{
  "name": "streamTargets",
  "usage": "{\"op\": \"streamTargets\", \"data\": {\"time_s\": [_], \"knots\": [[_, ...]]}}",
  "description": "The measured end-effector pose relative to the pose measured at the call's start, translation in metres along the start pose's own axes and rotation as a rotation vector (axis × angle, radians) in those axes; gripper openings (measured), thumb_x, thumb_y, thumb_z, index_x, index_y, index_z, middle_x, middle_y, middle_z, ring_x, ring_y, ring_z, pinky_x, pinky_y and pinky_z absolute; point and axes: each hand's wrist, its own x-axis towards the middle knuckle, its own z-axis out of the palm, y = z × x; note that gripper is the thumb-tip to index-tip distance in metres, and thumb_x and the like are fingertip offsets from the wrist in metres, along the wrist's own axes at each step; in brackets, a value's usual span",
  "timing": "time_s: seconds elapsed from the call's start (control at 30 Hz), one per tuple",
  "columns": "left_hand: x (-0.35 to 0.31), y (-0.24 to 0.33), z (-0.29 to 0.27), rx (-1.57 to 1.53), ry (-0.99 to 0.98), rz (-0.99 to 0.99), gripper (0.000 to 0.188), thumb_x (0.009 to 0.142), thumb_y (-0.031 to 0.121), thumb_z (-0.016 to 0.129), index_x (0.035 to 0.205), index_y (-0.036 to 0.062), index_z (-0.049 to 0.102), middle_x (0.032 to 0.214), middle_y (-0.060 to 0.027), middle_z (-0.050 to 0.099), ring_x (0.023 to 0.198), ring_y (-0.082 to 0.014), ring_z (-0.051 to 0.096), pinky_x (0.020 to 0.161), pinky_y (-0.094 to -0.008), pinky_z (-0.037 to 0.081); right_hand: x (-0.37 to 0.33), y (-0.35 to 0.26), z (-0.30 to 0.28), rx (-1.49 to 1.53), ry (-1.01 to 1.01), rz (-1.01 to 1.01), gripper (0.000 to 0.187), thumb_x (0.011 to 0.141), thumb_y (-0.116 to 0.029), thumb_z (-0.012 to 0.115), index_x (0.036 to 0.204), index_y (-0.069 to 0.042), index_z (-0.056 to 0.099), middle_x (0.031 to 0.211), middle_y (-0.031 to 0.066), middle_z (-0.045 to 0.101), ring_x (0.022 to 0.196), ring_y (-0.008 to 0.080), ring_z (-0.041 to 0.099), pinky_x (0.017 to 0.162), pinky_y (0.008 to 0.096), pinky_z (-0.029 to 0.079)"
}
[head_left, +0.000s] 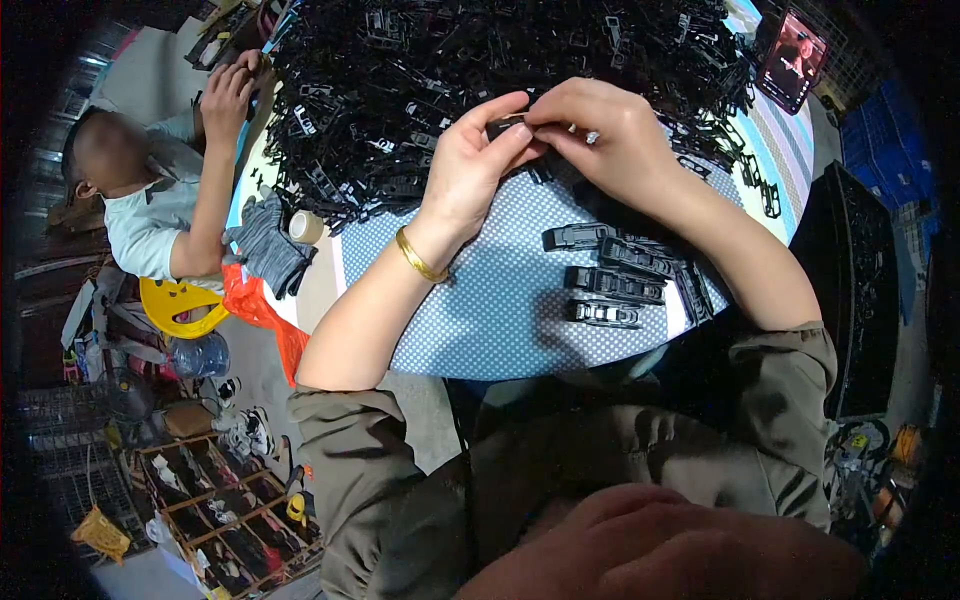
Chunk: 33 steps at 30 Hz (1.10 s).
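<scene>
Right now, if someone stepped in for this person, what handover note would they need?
Left hand and right hand: together pinching one small black plastic clip above the blue dotted cloth.
Supply: a large heap of loose black plastic parts fills the far side of the table.
Done: a few assembled black clips lie in a row near the right forearm.
Left: most of the heap appears untouched.

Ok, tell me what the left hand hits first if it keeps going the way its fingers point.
The left hand points up and away from the person, its fingers on a small black part that the right hand also holds. Past that part, it would probably meet the heap of black clips, though depth is unclear.
</scene>
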Motion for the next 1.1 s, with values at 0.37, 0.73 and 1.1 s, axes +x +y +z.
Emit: {"op": "streamTargets", "data": {"time_s": [0.37, 0.73, 1.1], "knots": [[-0.004, 0.026, -0.003, -0.082, -0.223, 0.038, 0.040, 0.086, 0.010, 0.049, 0.123, -0.0026, 0.037, 0.069, -0.0082, 0.060, 0.059, -0.0147, 0.061, 0.059, -0.0213, 0.050, 0.015, 0.009, -0.019, 0.652, -0.195, 0.436, 0.025, 0.082, -0.021, 0.058, 0.098, -0.001, 0.061, 0.082, 0.0029, 0.062, 0.072, 0.0065, 0.055, 0.067, 0.0194, 0.045], [-0.036, 0.025, 0.029, 0.301, -0.566, -0.142, 0.031, 0.084, 0.007, 0.052, 0.113, -0.0013, 0.049, 0.099, -0.0085, 0.057, 0.079, -0.0119, 0.059, 0.074, -0.0230, 0.047, 0.006, 0.024, -0.010, -0.024, -0.312, -0.072, 0.017, 0.074, -0.013, 0.062, 0.085, 0.000, 0.063, 0.078, 0.0125, 0.062, 0.070, 0.0261, 0.059, 0.064, 0.0328, 0.047], [-0.038, 0.016, 0.024, 0.504, -0.645, 0.265, 0.031, 0.074, -0.002, 0.057, 0.104, 0.0024, 0.057, 0.096, -0.0119, 0.062, 0.081, -0.0219, 0.062, 0.072, -0.0288, 0.049, -0.005, -0.108, -0.036, 1.652, -0.284, -0.138, 0.048, 0.087, -0.044, 0.043, 0.093, 0.001, 0.059, 0.091, 0.0258, 0.056, 0.077, 0.0290, 0.058, 0.069, 0.0379, 0.045]]}}
